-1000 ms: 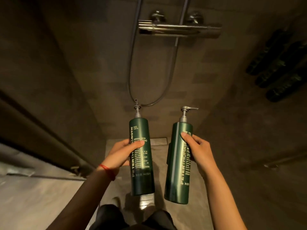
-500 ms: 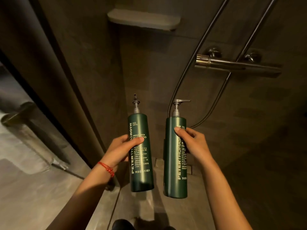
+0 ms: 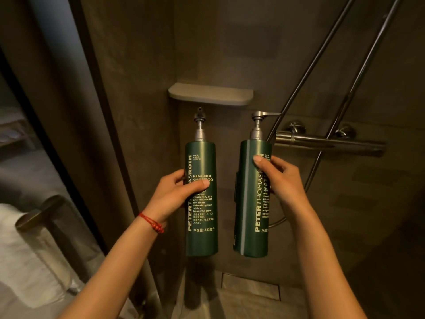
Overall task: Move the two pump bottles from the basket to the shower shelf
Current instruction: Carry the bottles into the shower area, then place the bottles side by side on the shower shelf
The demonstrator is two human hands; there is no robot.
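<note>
L grip (image 3: 177,194) clasps shampoo btl (image 3: 202,199); R grip (image 3: 279,178) clasps 2nd btl (image 3: 250,199); both upright below shelf (image 3: 210,96)

Two pump bottles (image 3: 201,199) (image 3: 251,199), one shelf (image 3: 210,97), two hands (image 3: 174,196) (image 3: 284,180)

A chrome thermostatic mixer bar (image 3: 328,143) is mounted horizontally on the dark tiled rear wall (image 3: 230,38), at right of centre. Two round mounting collars (image 3: 296,127) sit just behind the bar where it meets the wall. Two slim chrome lines, apparently a riser rail and a hose (image 3: 331,40), run diagonally from the upper right down toward the bar; below it, one curves downward. A rectangular floor drain cover (image 3: 250,287) lies flush in the tiled floor at the wall base. At left, a dark vertical door frame (image 3: 99,111) borders the enclosure. Beyond it, a bronze-coloured handle (image 3: 36,217) stands beside white fabric (image 3: 20,261).
</note>
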